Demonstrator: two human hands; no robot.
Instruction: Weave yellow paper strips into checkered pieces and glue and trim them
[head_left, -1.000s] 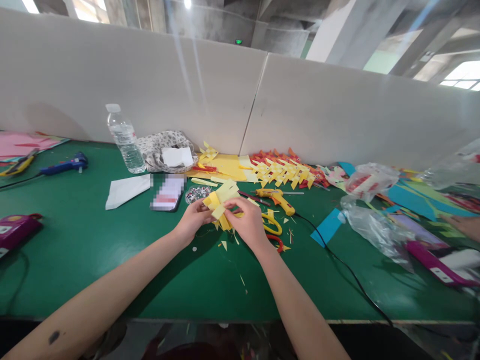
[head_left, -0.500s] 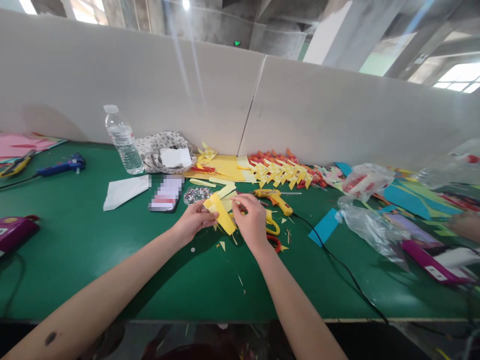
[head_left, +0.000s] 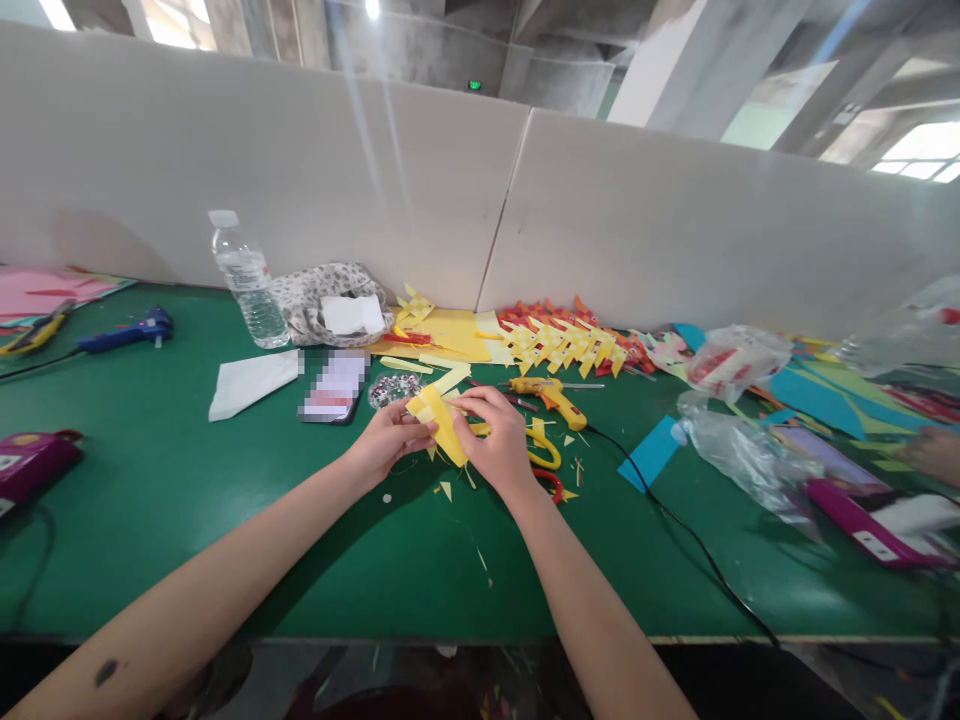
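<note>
- The left hand (head_left: 386,440) and the right hand (head_left: 495,440) meet over the middle of the green counter (head_left: 187,500), both pinched on a yellow paper piece (head_left: 441,422).
- The left hand's fingers close on the paper's left end; the right hand's thumb and fingertips clamp its right side. The piece is tilted and held just above the counter.
- Small yellow offcuts (head_left: 447,489) lie on the counter right under the hands.
- Just beside the right hand lie yellow-handled scissors (head_left: 546,452), with a red handle (head_left: 553,484) showing nearer the person.
- A yellow glue gun (head_left: 549,396) lies just beyond the right hand, and a black cord (head_left: 675,520) runs from there towards the counter's front edge.
- Beyond the left hand are a small heap of beads (head_left: 393,388) and a phone (head_left: 335,386), then a white sheet (head_left: 251,383) further left.
- A water bottle (head_left: 247,280) stands upright near the partition, next to a patterned pouch (head_left: 322,295).
- A row of finished yellow and orange pieces (head_left: 570,340) lies along the partition.
- A blue glue gun (head_left: 127,328) lies well apart on the far left.
- On the right are a blue paper slip (head_left: 649,450) and crumpled plastic bags (head_left: 739,455); another person's hand (head_left: 930,450) shows at the edge.
</note>
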